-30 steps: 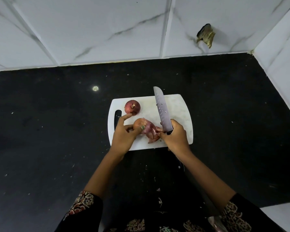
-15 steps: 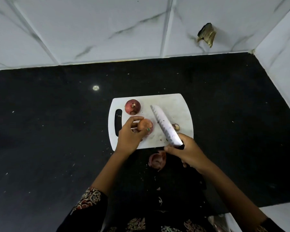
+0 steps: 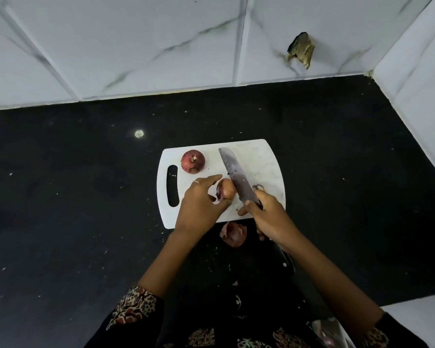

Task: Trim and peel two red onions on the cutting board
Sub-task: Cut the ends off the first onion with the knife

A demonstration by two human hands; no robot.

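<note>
— Where do the hands stand?

— The left hand cups the half-peeled onion with curled fingers, near the board's front edge. The right hand is wrapped round the knife, blade angled away and leftward, just beside that onion.

— And the other one?

— The unpeeled onion sits behind the left hand on the cutting board — nearer that hand. Peel lies on the counter.

knife handle: hidden inside the right hand
held onion: near side covered by left hand
sleeves: cut off by bottom edge
</note>
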